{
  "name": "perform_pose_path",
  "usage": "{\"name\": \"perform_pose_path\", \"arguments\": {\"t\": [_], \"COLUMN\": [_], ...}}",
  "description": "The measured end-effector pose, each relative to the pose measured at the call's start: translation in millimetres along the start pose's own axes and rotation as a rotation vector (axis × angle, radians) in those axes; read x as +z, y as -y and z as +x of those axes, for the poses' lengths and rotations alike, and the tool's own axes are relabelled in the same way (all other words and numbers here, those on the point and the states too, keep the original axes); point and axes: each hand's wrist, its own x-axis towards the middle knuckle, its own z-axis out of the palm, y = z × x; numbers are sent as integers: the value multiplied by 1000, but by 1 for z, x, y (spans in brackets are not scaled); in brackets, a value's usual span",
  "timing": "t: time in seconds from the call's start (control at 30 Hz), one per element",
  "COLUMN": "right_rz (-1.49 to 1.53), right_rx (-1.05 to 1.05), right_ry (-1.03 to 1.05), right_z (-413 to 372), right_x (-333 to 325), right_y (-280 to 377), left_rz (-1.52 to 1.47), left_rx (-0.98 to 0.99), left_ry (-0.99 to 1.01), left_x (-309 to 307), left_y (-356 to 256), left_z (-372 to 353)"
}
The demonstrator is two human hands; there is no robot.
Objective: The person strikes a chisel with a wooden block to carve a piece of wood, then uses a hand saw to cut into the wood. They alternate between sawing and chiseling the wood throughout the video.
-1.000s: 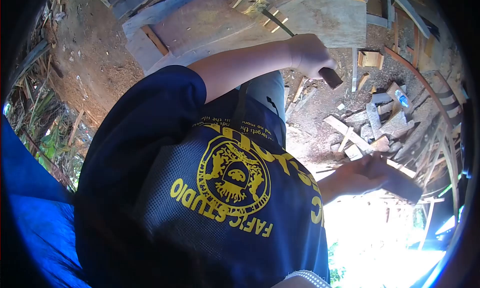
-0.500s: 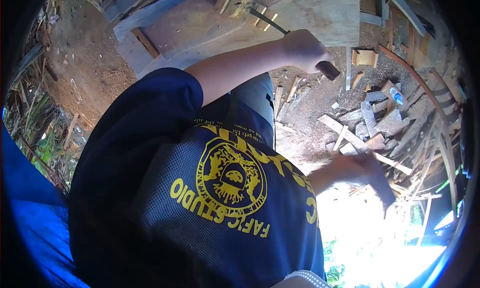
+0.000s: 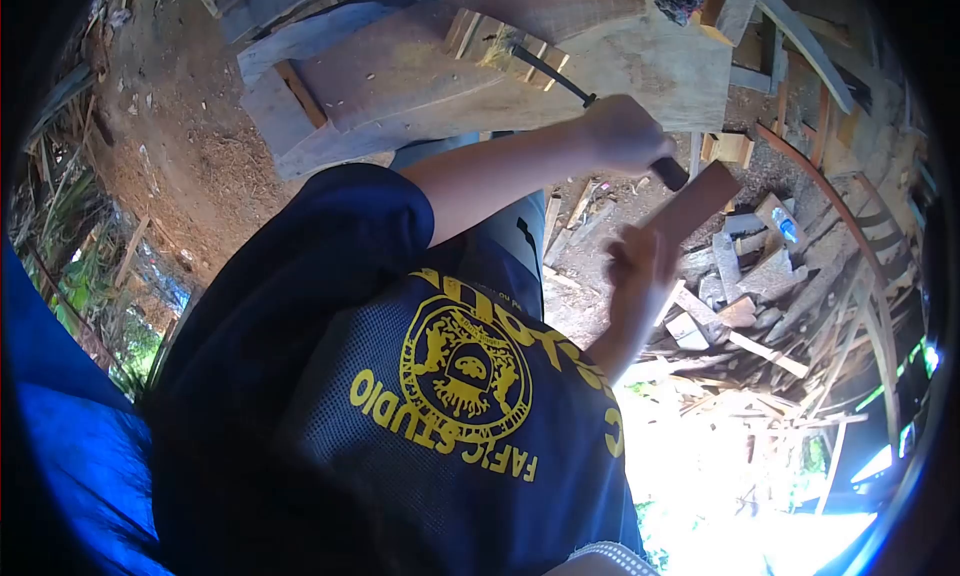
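Observation:
My left hand is closed around the dark handle of a chisel. The chisel's metal blade slants up and left to a small notched wooden piece lying on a wide board. My right hand, blurred by motion, grips a flat wooden block. The top of this block is close to the butt of the chisel handle; whether they touch I cannot tell.
Wood offcuts lie piled at the right, with a plastic bottle among them. A small wooden piece rests beside the board. Long curved strips stand at the far right. Sawdust-covered ground shows at the left.
My right hand has swung up and left with the wooden block, from the lower right to near the chisel handle. My left hand, the chisel and the notched piece appear slightly lower and further right.

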Motion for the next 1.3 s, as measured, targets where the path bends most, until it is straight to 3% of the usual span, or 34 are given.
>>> {"name": "perform_pose_path", "arguments": {"t": [0.03, 0.1, 0.13, 0.17, 0.2, 0.23, 0.27, 0.37, 0.43, 0.5, 0.53, 0.63, 0.67, 0.73, 0.77, 0.8, 0.83, 0.9, 1.0, 1.03, 1.1, 1.17, 1.3], "right_rz": [252, 201, 218, 60, 98, -277, -279, -206, 328, 289, 376, 530, 535, 366, 276, -85, 423, 382, 585, 701, 820, 856, 853], "right_rx": [65, 148, 54, 10, -31, -592, -594, -429, 190, 196, 186, 67, 61, -205, 11, -26, 155, 238, 138, 196, 139, 131, 164], "right_ry": [1, -25, 9, -136, -465, -248, -250, -277, 139, 17, 63, -228, -225, -487, -200, 164, 318, 276, 79, 17, 30, 23, 38], "right_z": [-23, -8, 1, -1, -11, 5, 22, 42, -10, -6, -2, 11, 16, 30, 19, -6, -9, -9, 3, 9, 13, 8, -13], "right_x": [23, -28, -62, -83, -76, -114, -131, -54, 9, -23, -46, -83, -77, -46, -23, -5, 8, -10, -51, -68, -101, -116, -108], "right_y": [30, 29, 19, 25, 56, 29, -18, -39, 40, 44, 40, 38, 29, 12, 23, 48, 49, 55, 38, 35, 26, 20, 23], "left_rz": [0, -2, -7, -16, 22, 21, 15, -2, -16, 54, 68, 79, 86, 56, 57, 87, 113, 117, 70, 14, -3, -146, 12], "left_rx": [5, -7, -31, -53, -54, -49, -56, -86, -92, -108, -107, -92, -90, -83, -85, -108, -125, -96, -32, -2, -27, -210, -667], "left_ry": [11, 52, 50, 47, 76, 71, 70, 61, 63, 53, 66, 30, 25, 39, 37, 30, 27, 22, -22, -70, -115, -175, -125], "left_x": [5, -8, -10, -10, -10, -10, -9, -6, 0, -5, -6, -4, -6, -7, -5, -2, -1, -4, -25, -34, -52, -68, -69], "left_y": [-4, -2, -4, -7, -6, -7, -7, -5, -10, -1, -1, 0, -1, -2, 1, 7, 6, 5, -9, -18, -35, -37, 21], "left_z": [-2, -1, -1, -1, 1, 2, 2, 2, 3, 2, 2, 4, 4, 2, 1, 2, 1, -5, -22, -29, -51, -73, -112]}}
